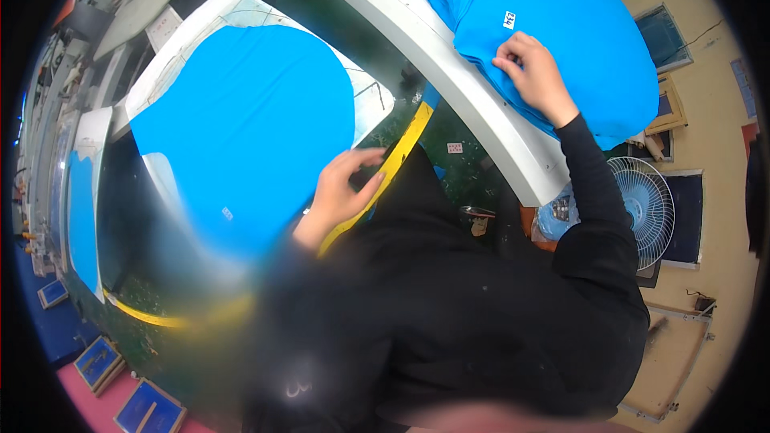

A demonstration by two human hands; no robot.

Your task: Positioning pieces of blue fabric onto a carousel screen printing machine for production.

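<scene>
On the right, a heap of blue cut fabric (561,40) lies over a white bench (481,104). My right hand (533,76) is over its near edge, thumb and fingers pinched together at the fabric; the fingertips are partly hidden. Just beyond that hand, a small white printed label (509,20) sits on the cloth. My left hand (341,192) is in the air with thumb and fingers apart, holding nothing. It is nearest to a flat blue fabric panel (257,120), which is spread on a white tilted board (373,100) to the left.
A standing fan (642,208) is at the right, beside a bag of clear plastic (555,216). Yellow tape (405,140) runs along the green floor between board and bench. Another board with blue fabric (83,208) stands far left. Framed screens (100,362) lie lower left.
</scene>
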